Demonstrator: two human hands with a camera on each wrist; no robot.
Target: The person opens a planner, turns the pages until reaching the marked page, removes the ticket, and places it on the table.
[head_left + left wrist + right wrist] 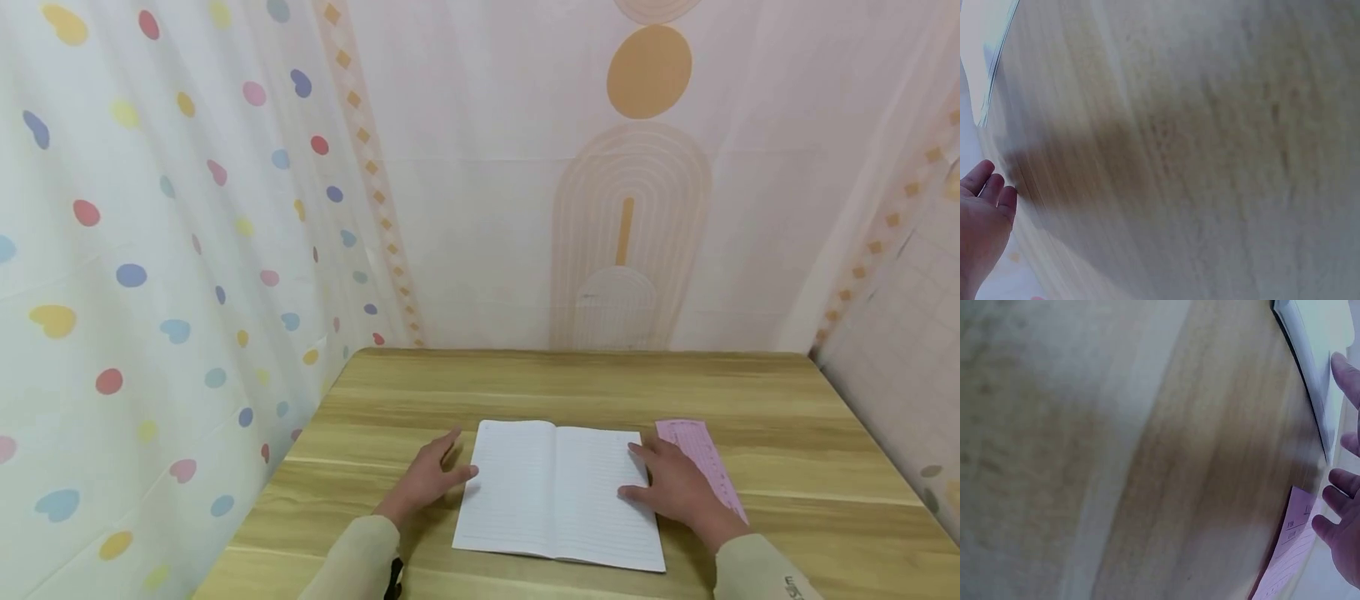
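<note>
An open notebook (pixel 517 492) with blank lined pages lies flat on the wooden table, its fold running down the middle. My left hand (pixel 429 477) is at its left edge, fingers spread and relaxed, the thumb tip overlapping the page margin in the head view. Over the right edge of the notebook is my right hand (pixel 670 482), thumb and index finger extended onto the right page. Neither hand grips anything. A pink printed slip (pixel 701 454) lies just right of the notebook, partly hidden behind the right hand. In the right wrist view, the pink slip (pixel 1288 550) shows below the fingers.
The wood-grain table (pixel 480 379) reaches back to a pale curtain (pixel 480 250) with an arch pattern. A curtain with coloured dots (pixel 187 333) hangs along the left side. Bare tabletop fills most of the left wrist view.
</note>
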